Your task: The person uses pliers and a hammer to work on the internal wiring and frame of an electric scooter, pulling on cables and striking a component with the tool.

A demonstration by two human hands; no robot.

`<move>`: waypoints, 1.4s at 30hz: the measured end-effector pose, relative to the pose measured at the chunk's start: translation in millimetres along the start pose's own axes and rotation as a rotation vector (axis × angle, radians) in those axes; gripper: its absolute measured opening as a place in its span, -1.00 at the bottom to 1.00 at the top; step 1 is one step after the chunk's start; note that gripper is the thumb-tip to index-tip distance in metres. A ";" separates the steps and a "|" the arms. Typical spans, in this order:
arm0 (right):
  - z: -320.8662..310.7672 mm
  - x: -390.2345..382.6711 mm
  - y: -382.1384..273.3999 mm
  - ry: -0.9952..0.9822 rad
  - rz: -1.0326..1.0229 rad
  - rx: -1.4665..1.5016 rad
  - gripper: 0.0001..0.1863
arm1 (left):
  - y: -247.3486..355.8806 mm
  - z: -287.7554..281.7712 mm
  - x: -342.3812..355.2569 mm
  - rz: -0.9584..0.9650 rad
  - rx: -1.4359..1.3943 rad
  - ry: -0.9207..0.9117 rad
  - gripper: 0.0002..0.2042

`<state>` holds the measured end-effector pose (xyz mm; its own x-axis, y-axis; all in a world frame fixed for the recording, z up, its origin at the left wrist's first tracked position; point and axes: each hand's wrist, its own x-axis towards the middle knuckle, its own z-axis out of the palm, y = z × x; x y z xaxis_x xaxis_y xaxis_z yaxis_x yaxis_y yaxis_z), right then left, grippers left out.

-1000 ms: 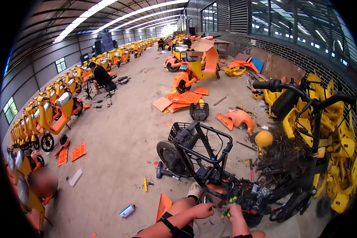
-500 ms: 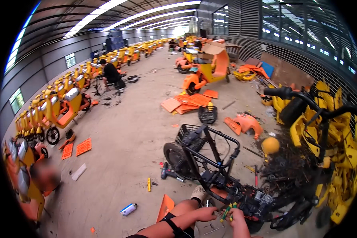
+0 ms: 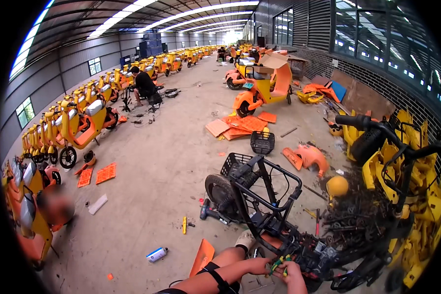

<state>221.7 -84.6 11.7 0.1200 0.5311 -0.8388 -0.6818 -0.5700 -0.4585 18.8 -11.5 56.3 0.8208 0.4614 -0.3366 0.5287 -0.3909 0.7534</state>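
Observation:
At the bottom of the view my right hand (image 3: 291,272) grips green-and-yellow pliers (image 3: 281,261) against the lower part of a stripped black scooter frame (image 3: 306,247). My left hand (image 3: 259,265) is closed just left of the pliers' jaws; what its fingertips hold is too small to make out. The frame has a rear wheel (image 3: 213,188), a black basket (image 3: 235,161) and a handlebar (image 3: 357,120). Beside it lie a cordless drill (image 3: 208,213), a small yellow tool (image 3: 184,224), a spray can (image 3: 157,254) and an orange panel (image 3: 201,255).
Dark loose parts (image 3: 348,220) and stacked yellow body panels (image 3: 421,206) crowd the right. Orange panels (image 3: 245,125) lie ahead near an orange-yellow scooter (image 3: 264,85). Rows of scooters (image 3: 83,122) line the left, where a person in black (image 3: 144,85) crouches. Others sit farther back.
My left hand has moved slightly in toward the pliers, which my right hand still grips. The surroundings have shifted rightward in the view as my head turned slightly.

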 end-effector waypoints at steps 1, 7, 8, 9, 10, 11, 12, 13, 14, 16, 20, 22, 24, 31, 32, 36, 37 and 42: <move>0.3 -1.2 0.2 -0.012 0.012 0.014 -0.77 | 0.5 0.0 0.9 0.001 0.002 -0.019 -0.40; 3.7 -11.8 0.2 -0.086 -0.035 0.042 -0.66 | 2.3 -3.3 3.1 -0.052 -0.074 -0.097 -0.41; 4.8 -12.7 -0.6 -0.069 -0.010 0.049 -0.67 | 2.7 -3.3 3.2 -0.061 -0.085 -0.107 -0.42; 5.0 -14.2 -1.1 -0.049 -0.016 0.038 -0.68 | 2.6 -3.0 2.3 -0.038 -0.042 -0.080 -0.43; 5.9 -14.6 -1.8 -0.031 -0.014 0.036 -0.69 | 2.8 -2.7 2.2 -0.032 -0.024 -0.073 -0.43; 6.6 -14.8 -1.9 -0.010 -0.010 0.047 -0.69 | 2.5 -2.5 1.4 -0.029 -0.004 -0.067 -0.43; 7.2 -14.2 -2.0 0.011 -0.018 0.037 -0.71 | 2.1 -2.4 1.1 -0.027 0.017 -0.061 -0.43; 7.3 -13.5 -1.7 0.037 -0.023 0.037 -0.72 | 1.6 -2.1 0.7 -0.027 0.012 -0.063 -0.43; 7.3 -12.4 -0.6 0.058 -0.014 0.047 -0.74 | 1.1 -1.8 0.4 -0.026 0.009 -0.065 -0.43; 6.0 -10.4 1.4 0.049 -0.033 0.039 -0.75 | -0.1 -1.4 0.3 -0.021 -0.003 -0.069 -0.43; 5.2 -13.8 4.4 0.005 -0.066 0.056 -0.78 | -0.4 0.2 -0.5 0.021 -0.035 -0.088 -0.43; 6.7 -20.6 2.5 0.023 -0.073 0.017 -0.78 | 0.3 1.8 -0.4 0.044 -0.064 -0.097 -0.42; 10.8 -28.1 -2.3 0.048 -0.069 -0.011 -0.81 | 0.0 2.2 -1.3 0.049 -0.112 -0.118 -0.41; 4.1 -17.7 -0.9 0.110 -0.058 -0.035 -0.79 | 1.0 3.9 -1.4 0.239 -0.117 -0.248 -0.41; -1.1 -9.5 1.1 0.092 -0.057 -0.047 -0.77 | 2.0 4.5 -0.9 0.206 -0.118 -0.294 -0.40; -16.9 17.6 7.2 -0.182 0.002 0.158 -0.87 | 6.9 6.2 -2.7 0.168 -0.166 -0.410 -0.40; -16.9 20.1 8.6 -0.256 -0.005 0.167 -0.87 | 7.3 6.6 -3.5 0.188 -0.202 -0.421 -0.40; -1.6 5.7 11.0 -0.214 -0.060 0.173 -0.87 | 2.7 12.0 -2.5 0.261 -0.201 -0.350 -0.36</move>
<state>216.1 -88.8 1.4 0.0213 0.6911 -0.7224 -0.7932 -0.4282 -0.4330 20.8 -23.3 52.5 0.9624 0.0591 -0.2652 0.2710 -0.2806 0.9208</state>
